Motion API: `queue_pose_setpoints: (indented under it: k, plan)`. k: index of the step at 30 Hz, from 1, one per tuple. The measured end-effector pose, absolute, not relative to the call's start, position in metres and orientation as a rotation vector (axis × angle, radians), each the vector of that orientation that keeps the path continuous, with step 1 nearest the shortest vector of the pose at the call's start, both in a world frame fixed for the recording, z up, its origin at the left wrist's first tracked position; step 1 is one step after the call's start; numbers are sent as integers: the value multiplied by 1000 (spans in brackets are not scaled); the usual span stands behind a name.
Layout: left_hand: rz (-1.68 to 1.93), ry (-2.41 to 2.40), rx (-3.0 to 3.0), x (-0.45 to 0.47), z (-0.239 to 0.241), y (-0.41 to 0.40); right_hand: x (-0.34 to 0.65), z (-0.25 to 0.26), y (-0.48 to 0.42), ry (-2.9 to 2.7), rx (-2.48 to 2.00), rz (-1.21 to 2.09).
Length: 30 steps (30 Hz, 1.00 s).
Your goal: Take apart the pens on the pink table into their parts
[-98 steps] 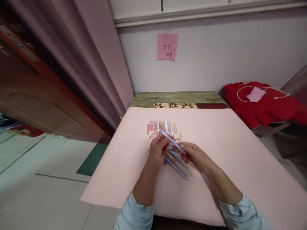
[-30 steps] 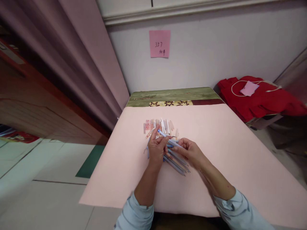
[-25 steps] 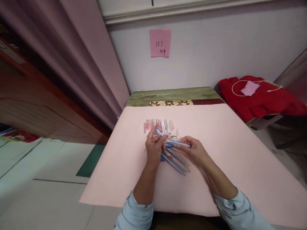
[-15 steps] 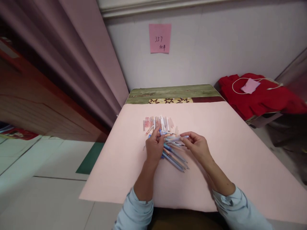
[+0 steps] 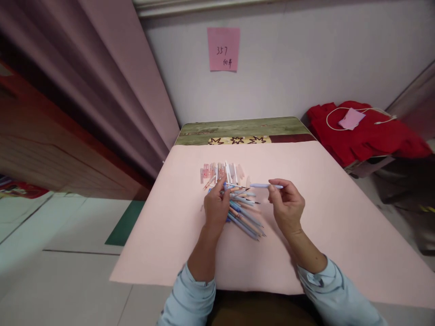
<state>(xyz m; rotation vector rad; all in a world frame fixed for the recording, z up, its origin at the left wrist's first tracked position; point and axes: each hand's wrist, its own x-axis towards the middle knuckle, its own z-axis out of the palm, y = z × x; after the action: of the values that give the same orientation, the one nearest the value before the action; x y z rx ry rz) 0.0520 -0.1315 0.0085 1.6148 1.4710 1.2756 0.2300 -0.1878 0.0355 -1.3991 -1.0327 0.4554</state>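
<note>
A heap of pens (image 5: 245, 216) lies in the middle of a pink sheet (image 5: 322, 235) covering the table. My left hand (image 5: 216, 206) rests on the heap's left end, fingers curled round a thin refill (image 5: 238, 186) that sticks out to the right. My right hand (image 5: 287, 205) is raised to the right of the heap and pinches a pale blue pen barrel (image 5: 263, 185), held level. Behind the heap stands a row of clear and reddish pen caps (image 5: 220, 171).
The table's far strip (image 5: 243, 130) is bare, green with a star band. A pink note (image 5: 223, 48) hangs on the wall. Red cloth (image 5: 367, 133) with a white cable lies at the right. Curtain (image 5: 112, 86) and a wooden door are at the left.
The two hands held one pen together. My right hand has drawn the pale barrel off to the right, and the thin refill stays in my left hand.
</note>
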Motion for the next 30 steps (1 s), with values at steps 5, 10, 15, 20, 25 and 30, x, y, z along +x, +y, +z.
queue_pose_setpoints:
  k: [5,10,15,20,25,30]
  plan:
    - [1281,1521,1713,53,10,-130,231,26,-180,-1158,-1519,654]
    - [1259,1565,1756,53,7,-128,231,12,-176,-1455,-1701,781]
    - [1282,1569,1716,51,4,-127,229,7,-173,-1484,-1701,785]
    - [1321,1574,1708,49,0,-124,248,20,-177,-1296,-1693,746]
    - [1399,1608,1752,48,1,-120,300,37,-218,-1494,-2207,473]
    - [1457,1596,1734,50,10,-122,330,33,-258,-1535,-2381,544]
